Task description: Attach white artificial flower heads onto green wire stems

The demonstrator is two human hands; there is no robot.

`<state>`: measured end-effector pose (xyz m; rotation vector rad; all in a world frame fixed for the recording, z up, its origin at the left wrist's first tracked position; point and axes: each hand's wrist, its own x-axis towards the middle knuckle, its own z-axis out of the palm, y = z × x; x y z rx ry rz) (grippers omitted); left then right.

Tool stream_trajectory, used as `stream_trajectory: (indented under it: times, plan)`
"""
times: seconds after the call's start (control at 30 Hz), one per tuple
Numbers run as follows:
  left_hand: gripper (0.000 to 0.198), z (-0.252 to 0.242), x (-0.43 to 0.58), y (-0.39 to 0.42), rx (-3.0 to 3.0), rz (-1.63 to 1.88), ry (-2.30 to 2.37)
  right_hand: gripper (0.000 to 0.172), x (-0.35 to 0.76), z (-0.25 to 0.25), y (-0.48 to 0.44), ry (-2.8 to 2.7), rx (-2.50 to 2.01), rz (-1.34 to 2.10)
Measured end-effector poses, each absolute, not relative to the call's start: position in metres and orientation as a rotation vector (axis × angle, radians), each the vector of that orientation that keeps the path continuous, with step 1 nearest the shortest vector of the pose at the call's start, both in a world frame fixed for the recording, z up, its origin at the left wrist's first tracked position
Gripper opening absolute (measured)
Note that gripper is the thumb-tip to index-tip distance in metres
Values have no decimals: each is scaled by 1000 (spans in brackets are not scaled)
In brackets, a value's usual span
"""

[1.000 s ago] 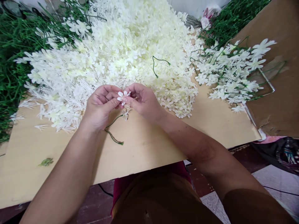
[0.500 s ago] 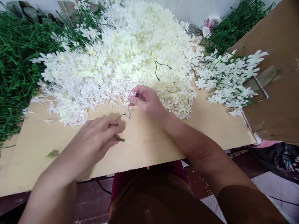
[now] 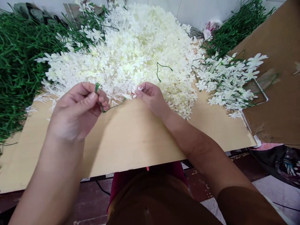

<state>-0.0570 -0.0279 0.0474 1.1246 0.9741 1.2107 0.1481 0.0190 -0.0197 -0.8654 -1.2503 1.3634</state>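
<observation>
The green stem (image 3: 103, 109) is in the person's left hand (image 3: 78, 109), pinched between the thumb and curled fingers, so that one thick end pokes up above the thumb while the rest passes behind the fingers and runs thinly toward the right hand (image 3: 151, 93). Its far end is blurred beside some pale petals, and whether it touches them I cannot tell. The right hand is nearly closed, with the thumb and fingertips gripping a small white blossom (image 3: 138, 89), whose petals show past the fingers. Both hands are above the pale counter (image 3: 131, 137), near the front edge of a broad heap of white blossoms (image 3: 142, 40). On that heap, beyond the right hand, lies a loose bent stem (image 3: 157, 72). Left of the heap is a thick mass of green stems (image 3: 21, 56), with a few white flowers where the two meet. To the right, a bunch of stemmed white flowers (image 3: 234, 78) lies partly against a brown cardboard panel (image 3: 276, 115), with a bent metal rod (image 3: 264, 92) next to it. Farther back are another green pile (image 3: 234, 31), a pink-and-white bundle (image 3: 211, 28) and a pale wall (image 3: 192, 12).
</observation>
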Motion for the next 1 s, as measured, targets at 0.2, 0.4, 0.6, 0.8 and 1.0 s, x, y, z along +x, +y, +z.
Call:
stream_trajectory:
  times: [0.2,0.4,0.6,0.8,1.0]
  plan:
    - [28,16,-21,-11,847,983,992,50,160,-11,18,-1178,-803,1482]
    - [28,5,-19,-11,841,1002,1025,45,158,-18,19,-1231,-795,1675]
    - [29,4,-14,-10,884,1055,1080,45,152,-20,16,-1166,-791,1709]
    - [31,2,-14,-11,896,1075,1089,45,152,-17,12,-1139,-770,1667]
    - [29,2,-14,-10,922,1056,1095,46,150,-17,11,-1232,-825,1569]
